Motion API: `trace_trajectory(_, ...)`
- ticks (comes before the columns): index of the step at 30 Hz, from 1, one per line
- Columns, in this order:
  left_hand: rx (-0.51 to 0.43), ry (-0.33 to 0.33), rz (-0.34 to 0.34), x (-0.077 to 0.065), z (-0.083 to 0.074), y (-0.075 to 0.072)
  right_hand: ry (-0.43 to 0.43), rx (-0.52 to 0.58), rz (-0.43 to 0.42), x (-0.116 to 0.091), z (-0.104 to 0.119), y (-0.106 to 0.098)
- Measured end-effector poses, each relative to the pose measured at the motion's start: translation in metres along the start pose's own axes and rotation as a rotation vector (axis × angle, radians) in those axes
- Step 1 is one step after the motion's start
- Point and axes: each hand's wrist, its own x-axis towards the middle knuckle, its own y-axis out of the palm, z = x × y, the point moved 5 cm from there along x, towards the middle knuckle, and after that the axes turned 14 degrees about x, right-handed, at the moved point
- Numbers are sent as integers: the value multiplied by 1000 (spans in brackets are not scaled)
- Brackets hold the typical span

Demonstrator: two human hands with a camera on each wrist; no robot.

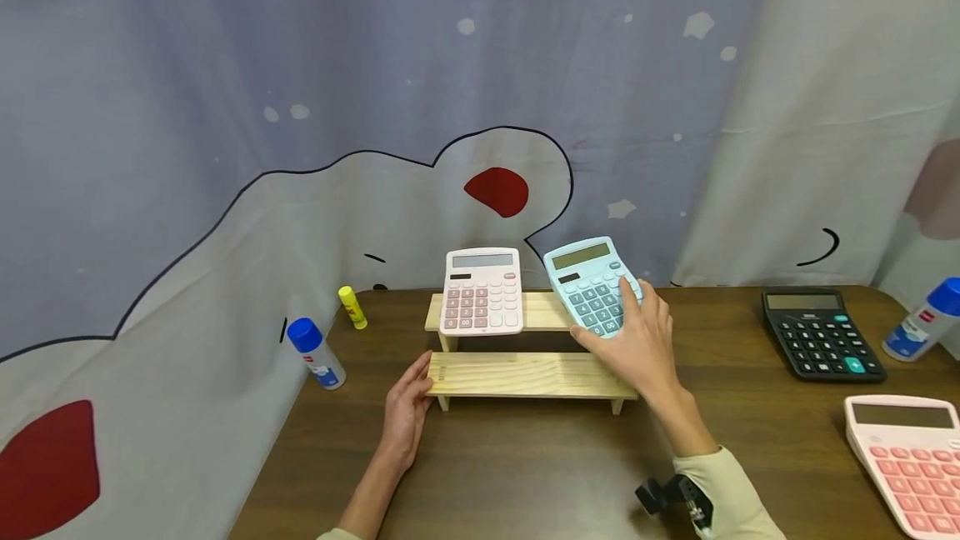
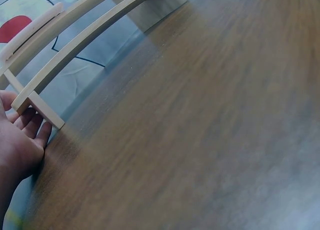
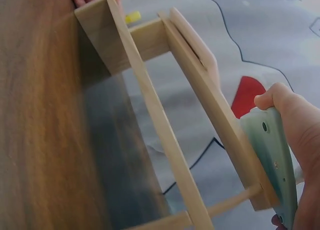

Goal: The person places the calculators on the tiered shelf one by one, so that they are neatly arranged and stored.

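Left hand (image 1: 407, 408) pinching left end of wooden rack (image 1: 525, 375). Pale pink calculator (image 1: 481, 292) already propped on rack's upper tier. Blue calculator (image 1: 585, 277) tilted at rack's upper right, right hand (image 1: 643, 347) pinching its edge; seating looks unfinished. Black calculator (image 1: 821, 335), coral-keyed calculator (image 1: 911, 465) right of rack, untouched.
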Motion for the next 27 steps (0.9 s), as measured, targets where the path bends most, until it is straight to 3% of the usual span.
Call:
trace_trajectory(10,-1,1,3,0,-1,1,-3,-44,38,-3,7,13)
trace_trajectory(27,16,-2,-3,0,2,0,-48,-105,85,-5,13,12)
